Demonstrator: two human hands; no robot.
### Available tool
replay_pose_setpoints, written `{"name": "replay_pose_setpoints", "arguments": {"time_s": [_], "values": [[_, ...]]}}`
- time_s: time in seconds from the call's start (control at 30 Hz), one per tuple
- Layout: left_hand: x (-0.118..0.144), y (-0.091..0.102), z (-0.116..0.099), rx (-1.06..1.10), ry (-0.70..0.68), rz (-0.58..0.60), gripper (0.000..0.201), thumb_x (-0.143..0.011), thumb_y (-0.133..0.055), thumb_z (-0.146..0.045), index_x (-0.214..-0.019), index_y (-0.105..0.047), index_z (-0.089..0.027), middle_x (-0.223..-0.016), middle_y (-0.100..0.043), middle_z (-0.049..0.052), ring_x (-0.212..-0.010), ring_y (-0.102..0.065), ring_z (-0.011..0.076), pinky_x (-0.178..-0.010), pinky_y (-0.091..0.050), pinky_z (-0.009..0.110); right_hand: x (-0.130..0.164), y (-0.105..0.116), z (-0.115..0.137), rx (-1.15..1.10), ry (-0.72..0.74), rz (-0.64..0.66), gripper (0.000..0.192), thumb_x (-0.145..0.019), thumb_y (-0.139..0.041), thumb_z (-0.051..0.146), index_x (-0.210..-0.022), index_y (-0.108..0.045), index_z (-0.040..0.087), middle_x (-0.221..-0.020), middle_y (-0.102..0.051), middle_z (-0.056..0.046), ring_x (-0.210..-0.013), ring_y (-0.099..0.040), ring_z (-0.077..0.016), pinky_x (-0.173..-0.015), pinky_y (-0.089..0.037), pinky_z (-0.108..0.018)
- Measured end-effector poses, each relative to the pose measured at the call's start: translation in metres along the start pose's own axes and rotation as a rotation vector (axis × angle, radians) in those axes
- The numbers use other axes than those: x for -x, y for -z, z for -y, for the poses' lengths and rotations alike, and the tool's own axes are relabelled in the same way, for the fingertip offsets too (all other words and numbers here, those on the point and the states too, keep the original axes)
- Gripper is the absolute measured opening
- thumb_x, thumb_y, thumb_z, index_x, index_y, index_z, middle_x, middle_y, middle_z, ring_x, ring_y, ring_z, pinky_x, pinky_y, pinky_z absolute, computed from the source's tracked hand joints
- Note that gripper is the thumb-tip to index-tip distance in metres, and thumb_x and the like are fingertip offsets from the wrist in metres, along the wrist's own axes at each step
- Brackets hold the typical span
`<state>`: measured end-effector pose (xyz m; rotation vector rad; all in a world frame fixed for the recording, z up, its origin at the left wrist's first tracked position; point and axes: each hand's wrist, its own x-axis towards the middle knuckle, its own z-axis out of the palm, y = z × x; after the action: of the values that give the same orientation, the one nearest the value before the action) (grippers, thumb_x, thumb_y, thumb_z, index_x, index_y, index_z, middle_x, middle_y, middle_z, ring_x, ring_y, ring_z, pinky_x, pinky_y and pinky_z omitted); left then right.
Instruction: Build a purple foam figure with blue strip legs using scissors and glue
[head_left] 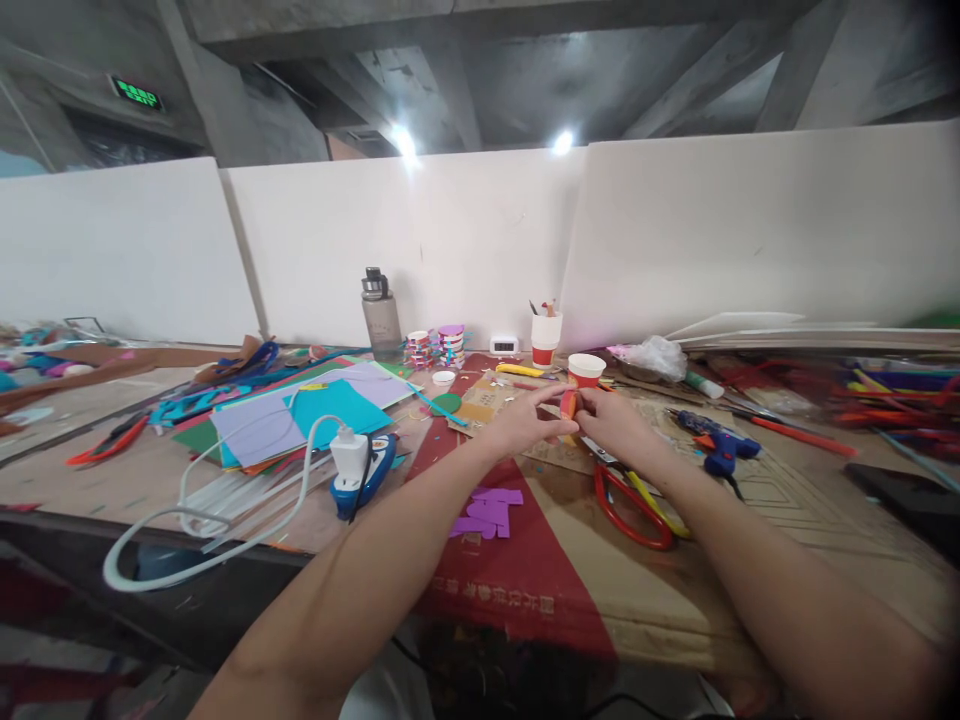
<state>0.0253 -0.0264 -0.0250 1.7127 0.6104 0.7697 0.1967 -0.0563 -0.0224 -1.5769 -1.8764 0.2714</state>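
A small red-orange band-like piece [568, 404] is held up between my hands above the cardboard. My left hand [529, 420] curves around its left side, with the index finger near the top and the thumb below. From the right, my right hand [611, 422] closes its fingers on the same piece, and the fingertips are partly hidden. Just behind stands a paper cup [587, 370] with a white inside and red outside. Under my right wrist lie large red-handled scissors [634, 510] and a yellow utility knife [654, 502]. Purple paper strips [491, 512] rest near the front.
Coloured paper sheets [262, 430] and a blue power strip [365, 475] with a white cable sit left. A grey bottle [381, 318], striped stacks [451, 346] and a pen cup [546, 340] stand at the back. To the right lies a blue glue gun [724, 452].
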Motion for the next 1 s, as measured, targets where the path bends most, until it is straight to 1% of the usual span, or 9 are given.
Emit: {"name": "replay_pose_setpoints", "arguments": {"time_s": [0.07, 0.17, 0.23, 0.33, 0.43, 0.53, 0.63, 0.83, 1.0], "values": [[0.0, 0.0, 0.0, 0.041, -0.006, -0.008, 0.064, -0.068, -0.079, -0.032, -0.128, -0.06, -0.026, -0.119, -0.064, 0.009, -0.089, -0.062, 0.0188, -0.065, -0.053, 0.027, 0.0, 0.0, 0.001, -0.105, -0.001, -0.004, 0.028, -0.071, -0.048, 0.011, -0.088, -0.07, 0.019, -0.075, -0.071, -0.003, -0.067, -0.059, -0.0177, -0.065, -0.042, -0.028], [-0.001, 0.001, -0.002, 0.172, 0.002, -0.053, 0.055, -0.068, -0.079, -0.033, -0.12, -0.063, -0.025, -0.12, -0.065, 0.009, -0.094, -0.064, 0.0201, -0.065, -0.054, 0.025, -0.001, 0.003, 0.004, -0.371, -0.089, 0.014, 0.039, -0.071, -0.049, 0.011, -0.104, -0.068, 0.021, -0.072, -0.07, -0.002, -0.061, -0.06, -0.0174, -0.061, -0.047, -0.029], [-0.001, 0.003, -0.004, 0.317, 0.027, -0.111, 0.049, -0.069, -0.079, -0.035, -0.114, -0.063, -0.023, -0.115, -0.066, 0.008, -0.094, -0.067, 0.0207, -0.067, -0.055, 0.027, -0.004, 0.011, 0.003, -0.52, -0.155, -0.053, 0.041, -0.071, -0.052, 0.012, -0.109, -0.065, 0.02, -0.078, -0.071, -0.003, -0.06, -0.061, -0.0165, -0.06, -0.049, -0.03], [-0.003, 0.008, -0.012, 0.543, 0.013, -0.178, 0.044, -0.068, -0.082, -0.034, -0.104, -0.061, -0.019, -0.106, -0.069, 0.007, -0.092, -0.071, 0.0235, -0.075, -0.057, 0.032, -0.008, 0.036, -0.002, -0.667, -0.132, -0.377, 0.035, -0.071, -0.053, 0.015, -0.104, -0.062, 0.02, -0.092, -0.07, -0.005, -0.063, -0.061, -0.0137, -0.057, -0.049, -0.028], [-0.005, 0.017, -0.02, 0.686, -0.05, -0.258, 0.033, -0.072, -0.08, -0.028, -0.096, -0.06, -0.016, -0.101, -0.071, 0.008, -0.095, -0.071, 0.0231, -0.081, -0.056, 0.032, -0.007, 0.066, -0.012, -0.803, -0.041, -0.788, 0.025, -0.073, -0.053, 0.02, -0.096, -0.06, 0.022, -0.086, -0.065, -0.001, -0.061, -0.057, -0.0103, -0.055, -0.046, -0.024], [-0.005, 0.025, -0.027, 0.768, -0.104, -0.359, 0.024, -0.078, -0.075, -0.027, -0.093, -0.06, -0.016, -0.096, -0.073, 0.008, -0.097, -0.071, 0.0225, -0.079, -0.056, 0.03, -0.005, 0.085, -0.019, -0.961, -0.004, -1.015, 0.019, -0.07, -0.052, 0.016, -0.088, -0.058, 0.021, -0.076, -0.058, 0.003, -0.054, -0.049, -0.0067, -0.052, -0.042, -0.021], [-0.006, 0.03, -0.032, 0.815, -0.121, -0.445, 0.019, -0.081, -0.071, -0.028, -0.092, -0.061, -0.015, -0.092, -0.073, 0.007, -0.095, -0.071, 0.021, -0.074, -0.055, 0.026, -0.005, 0.088, -0.021, -1.063, -0.001, -1.049, 0.019, -0.069, -0.051, 0.012, -0.085, -0.056, 0.021, -0.073, -0.054, 0.004, -0.052, -0.046, -0.0057, -0.05, -0.039, -0.02], [-0.005, 0.04, -0.038, 0.868, -0.158, -0.526, 0.022, -0.091, -0.058, -0.039, -0.089, -0.064, -0.018, -0.095, -0.074, 0.007, -0.104, -0.066, 0.0189, -0.073, -0.052, 0.025, -0.006, 0.084, -0.025, -0.913, 0.007, -0.989, 0.011, -0.081, -0.048, 0.021, -0.09, -0.053, 0.025, -0.078, -0.054, 0.002, -0.06, -0.053, -0.0101, -0.055, -0.043, -0.025], [-0.001, 0.05, -0.045, 0.834, -0.248, -0.529, 0.028, -0.094, -0.048, -0.051, -0.09, -0.062, -0.026, -0.094, -0.073, 0.0, -0.112, -0.059, 0.0187, -0.07, -0.049, 0.027, -0.005, 0.083, -0.022, -0.952, 0.017, -0.901, 0.01, -0.083, -0.048, 0.017, -0.089, -0.052, 0.023, -0.077, -0.051, 0.001, -0.056, -0.046, -0.0083, -0.053, -0.038, -0.024]]}}
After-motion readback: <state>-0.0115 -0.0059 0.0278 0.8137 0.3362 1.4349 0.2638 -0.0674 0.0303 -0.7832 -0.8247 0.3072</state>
